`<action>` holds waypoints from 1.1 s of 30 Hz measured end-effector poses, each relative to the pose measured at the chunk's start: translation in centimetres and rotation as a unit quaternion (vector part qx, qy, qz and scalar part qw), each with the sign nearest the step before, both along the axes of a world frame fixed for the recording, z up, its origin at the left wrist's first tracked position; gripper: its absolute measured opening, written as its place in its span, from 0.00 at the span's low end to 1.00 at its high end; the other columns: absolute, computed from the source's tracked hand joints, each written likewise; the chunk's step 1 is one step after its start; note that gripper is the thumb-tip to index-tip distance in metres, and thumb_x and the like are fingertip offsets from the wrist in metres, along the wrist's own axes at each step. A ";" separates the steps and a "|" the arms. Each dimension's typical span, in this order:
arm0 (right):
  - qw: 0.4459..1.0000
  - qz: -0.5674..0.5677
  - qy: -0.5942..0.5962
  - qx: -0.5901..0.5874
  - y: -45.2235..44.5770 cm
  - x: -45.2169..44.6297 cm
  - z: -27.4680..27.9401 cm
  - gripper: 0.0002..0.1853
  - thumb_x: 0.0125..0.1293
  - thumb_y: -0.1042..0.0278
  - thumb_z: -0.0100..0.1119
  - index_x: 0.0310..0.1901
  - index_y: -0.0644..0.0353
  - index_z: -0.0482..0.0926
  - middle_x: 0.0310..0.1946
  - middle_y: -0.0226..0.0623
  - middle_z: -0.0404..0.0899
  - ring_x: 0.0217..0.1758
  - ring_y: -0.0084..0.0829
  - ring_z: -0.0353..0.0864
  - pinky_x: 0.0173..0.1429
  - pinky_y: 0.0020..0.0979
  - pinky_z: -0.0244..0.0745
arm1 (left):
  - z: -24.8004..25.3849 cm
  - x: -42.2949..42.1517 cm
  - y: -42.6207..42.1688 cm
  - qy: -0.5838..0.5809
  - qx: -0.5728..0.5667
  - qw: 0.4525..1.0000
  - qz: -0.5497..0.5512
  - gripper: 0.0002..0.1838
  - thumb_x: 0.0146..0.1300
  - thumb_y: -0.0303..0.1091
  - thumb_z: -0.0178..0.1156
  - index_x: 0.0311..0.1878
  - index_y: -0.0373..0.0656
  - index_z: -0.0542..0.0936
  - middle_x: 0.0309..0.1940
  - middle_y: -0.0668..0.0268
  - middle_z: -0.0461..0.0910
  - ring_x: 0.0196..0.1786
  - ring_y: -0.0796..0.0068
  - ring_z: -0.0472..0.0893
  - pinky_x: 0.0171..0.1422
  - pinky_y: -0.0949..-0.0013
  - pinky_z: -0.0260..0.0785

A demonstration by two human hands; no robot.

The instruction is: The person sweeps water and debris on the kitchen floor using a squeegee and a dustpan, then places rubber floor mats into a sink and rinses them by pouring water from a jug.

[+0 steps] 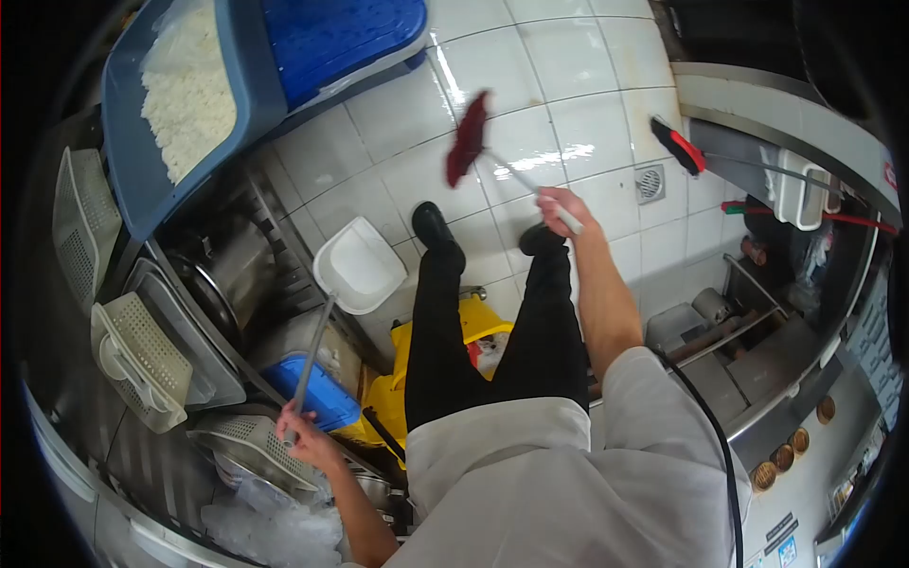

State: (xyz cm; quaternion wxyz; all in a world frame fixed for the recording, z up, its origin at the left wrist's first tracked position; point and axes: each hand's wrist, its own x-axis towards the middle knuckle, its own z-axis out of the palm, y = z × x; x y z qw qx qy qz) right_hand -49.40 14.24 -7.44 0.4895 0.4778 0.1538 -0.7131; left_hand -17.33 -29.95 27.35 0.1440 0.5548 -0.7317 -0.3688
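Observation:
My left hand (311, 440) is wrapped round the end of a grey handle. That handle leads to a white dustpan (362, 260), which is by the rack on the left; whether its pan touches the floor I cannot tell. In my right hand (566, 210) is the pale stick of a broom (468, 142), held in closed fingers. The broom's dark red head is slightly blurred and shows over the white floor tiles, beyond my black shoes. Both hands are well apart, one on each side of my body.
A blue-grey tub (256, 71) of white grains, perhaps rice, stands at upper left beside a blue-lidded bin (346, 43). Perforated baskets (142, 360) line the left rack. A yellow bucket (383, 393) sits near my legs. A red-black brush (680, 147) and floor drain (650, 185) lie right.

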 end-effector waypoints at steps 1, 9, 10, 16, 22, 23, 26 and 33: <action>0.997 -0.002 0.028 0.069 2.6 0.4 2.5 0.08 0.71 0.70 0.47 0.32 0.58 0.67 0.16 0.29 0.66 0.11 0.21 0.64 0.14 0.25 0.65 | 0.7 -0.6 -0.1 -0.006 0.000 1.000 -0.009 0.13 0.75 0.41 0.51 0.42 0.38 0.71 0.44 0.58 0.80 0.31 0.78 0.73 0.42 0.72 0.68; 0.969 0.032 0.220 0.109 -1.7 11.2 10.2 0.31 0.66 0.71 0.53 0.71 0.56 0.60 0.23 0.26 0.68 0.19 0.23 0.68 0.16 0.29 0.64 | 7.6 -7.8 3.4 0.001 -0.093 0.992 -0.082 0.13 0.74 0.41 0.52 0.40 0.39 0.71 0.38 0.64 0.78 0.27 0.84 0.63 0.32 0.78 0.58; 0.968 0.073 0.195 0.142 -5.0 10.3 12.4 0.30 0.66 0.70 0.55 0.70 0.55 0.62 0.21 0.28 0.68 0.17 0.25 0.68 0.16 0.30 0.62 | 8.4 -8.8 4.2 0.036 -0.086 0.993 -0.069 0.13 0.75 0.41 0.51 0.40 0.39 0.71 0.37 0.65 0.77 0.27 0.84 0.63 0.32 0.79 0.57; 0.968 0.019 0.237 -0.079 -3.5 7.1 -2.3 0.05 0.66 0.68 0.56 0.39 0.56 0.72 0.18 0.26 0.67 0.15 0.19 0.65 0.16 0.23 0.62 | 9.5 -16.4 12.2 0.057 -0.101 0.976 -0.184 0.13 0.75 0.41 0.51 0.39 0.39 0.71 0.37 0.66 0.76 0.27 0.84 0.64 0.31 0.79 0.56; 0.966 0.006 0.116 0.233 22.2 2.9 7.2 0.09 0.68 0.66 0.54 0.44 0.60 0.69 0.18 0.29 0.69 0.14 0.16 0.64 0.15 0.21 0.59 | 3.9 -23.6 19.8 0.044 -0.061 0.940 -0.333 0.12 0.73 0.39 0.54 0.43 0.39 0.75 0.41 0.65 0.77 0.36 0.80 0.73 0.43 0.74 0.68; 0.962 -0.006 0.120 0.243 24.0 3.1 8.8 0.09 0.68 0.66 0.54 0.44 0.60 0.69 0.18 0.29 0.69 0.14 0.16 0.64 0.15 0.21 0.59 | 2.1 -24.8 21.3 0.027 -0.053 0.937 -0.343 0.12 0.73 0.39 0.55 0.43 0.38 0.75 0.42 0.64 0.78 0.38 0.79 0.74 0.45 0.73 0.69; 0.919 0.041 0.170 0.354 26.4 6.1 12.9 0.20 0.66 0.68 0.56 0.58 0.62 0.67 0.22 0.31 0.72 0.15 0.20 0.65 0.16 0.24 0.62 | -2.5 -28.3 27.1 0.025 -0.067 0.878 -0.473 0.08 0.69 0.32 0.59 0.40 0.35 0.77 0.40 0.58 0.79 0.43 0.70 0.76 0.51 0.68 0.69; 0.980 -0.171 0.088 0.053 12.6 5.5 12.9 0.27 0.63 0.68 0.60 0.63 0.61 0.67 0.23 0.32 0.72 0.14 0.23 0.66 0.17 0.26 0.63 | -8.1 -30.9 38.3 0.020 -0.066 0.789 -0.611 0.08 0.65 0.29 0.62 0.36 0.36 0.74 0.34 0.56 0.79 0.35 0.58 0.78 0.44 0.64 0.71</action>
